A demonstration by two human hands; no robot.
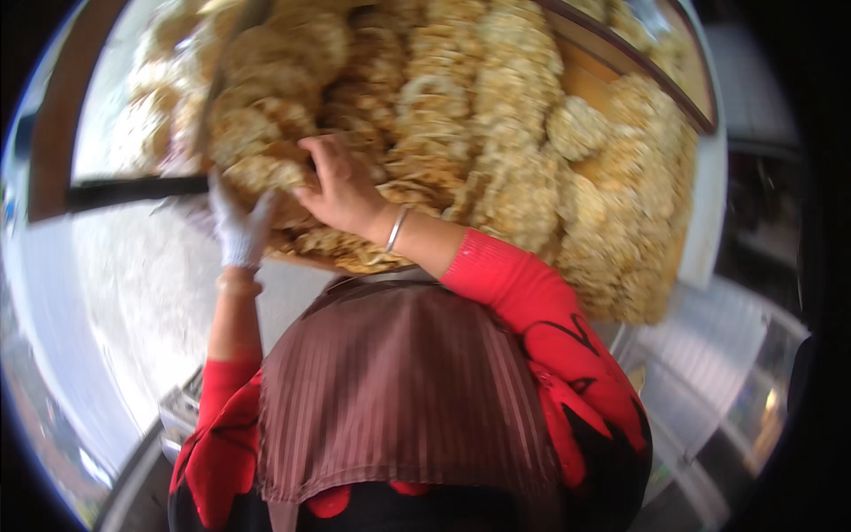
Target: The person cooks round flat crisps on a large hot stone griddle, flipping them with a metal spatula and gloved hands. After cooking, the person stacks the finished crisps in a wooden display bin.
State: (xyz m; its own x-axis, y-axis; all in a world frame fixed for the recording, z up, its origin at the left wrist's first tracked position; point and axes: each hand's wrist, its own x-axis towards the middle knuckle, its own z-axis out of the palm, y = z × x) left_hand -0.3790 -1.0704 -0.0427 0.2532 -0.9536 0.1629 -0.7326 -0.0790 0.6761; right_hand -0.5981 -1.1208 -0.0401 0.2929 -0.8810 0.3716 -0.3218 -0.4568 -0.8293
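My left hand (241,216), in a white knit glove, is at the front left corner of a heap of flat, golden fried cakes. Its thumb and fingers close around the edge of the cakes (262,174) there. Bare, with a silver bangle (396,228) at the wrist, my right hand (342,189) reaches across from the right. Its thumb and forefinger are apart at the right side of the same cakes; whether they grip any is unclear. The hidden fingertips of the left hand lie behind the cakes.
Long overlapping rows of fried cakes (512,120) fill the wooden tray (588,83). A dark bar (139,191) and a brown frame (63,113) stand at left, with bagged cakes (156,113) beyond. A brown-edged divider (638,60) crosses the upper right. My striped apron (405,392) is close below.
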